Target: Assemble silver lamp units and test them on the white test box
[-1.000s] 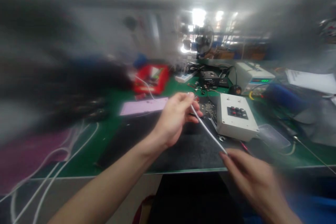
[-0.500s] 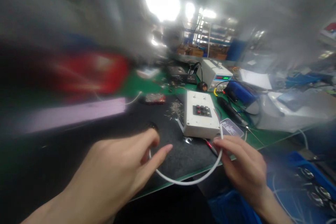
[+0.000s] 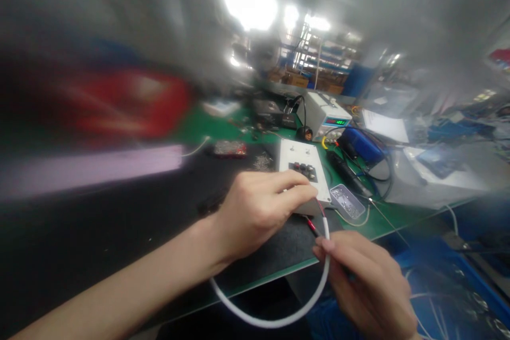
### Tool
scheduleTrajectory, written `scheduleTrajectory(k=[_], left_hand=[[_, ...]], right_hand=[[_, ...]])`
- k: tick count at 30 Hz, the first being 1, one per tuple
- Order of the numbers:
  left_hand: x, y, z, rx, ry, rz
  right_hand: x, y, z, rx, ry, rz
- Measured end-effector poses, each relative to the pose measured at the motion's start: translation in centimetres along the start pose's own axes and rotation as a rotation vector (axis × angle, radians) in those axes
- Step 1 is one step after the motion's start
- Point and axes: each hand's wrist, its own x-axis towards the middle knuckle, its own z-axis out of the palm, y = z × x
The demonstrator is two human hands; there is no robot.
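My right hand (image 3: 368, 276) pinches a white cable (image 3: 271, 324) between thumb and fingers, just below its upper end. Thin reddish wires (image 3: 321, 208) come out of the cable's sheath there. The fingertips of my left hand (image 3: 266, 207) are closed around the far ends of these wires; their tips are hidden. From my right hand the cable hangs in a loop past the bench edge and runs behind my left forearm. Partly covered by my left hand, a white control box (image 3: 306, 151) with toggle switches and a terminal block (image 3: 305, 169) stands behind.
Right of the box lies a small clear tray (image 3: 347, 202) of tiny parts. A power supply (image 3: 324, 117) with a lit green display stands behind. Small metal pins (image 3: 263, 161) are scattered on the black mat (image 3: 159, 223). A blue crate (image 3: 470, 276) sits lower right.
My left hand has moved right, in front of the box, and now grips the wires at the cable end. My right hand is slightly lower. The cable loop hangs lower and wider.
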Motion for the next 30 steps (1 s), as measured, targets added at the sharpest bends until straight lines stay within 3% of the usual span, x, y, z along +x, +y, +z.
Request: scheduleTrajectory(k=[5,14,25,30], left_hand=[[-0.2,0.0,0.8,-0.122,0.018,-0.057],[0.8,-0.9,1.7,-0.080,0.003,-0.093],[3.0,-3.0,1.6,-0.070,-0.096,-0.169],[3.5,-3.5,2.1,-0.051,-0.012,-0.251]], right_hand=[[1.6,2.1,0.9,-0.007,0.185,0.085],[3.7,3.7,1.9,-0.047,0.262,0.166],[4.3,6.9,1.6,-0.080,0.132,0.217],[4.7,8.0,2.1,-0.126,0.178,0.339]])
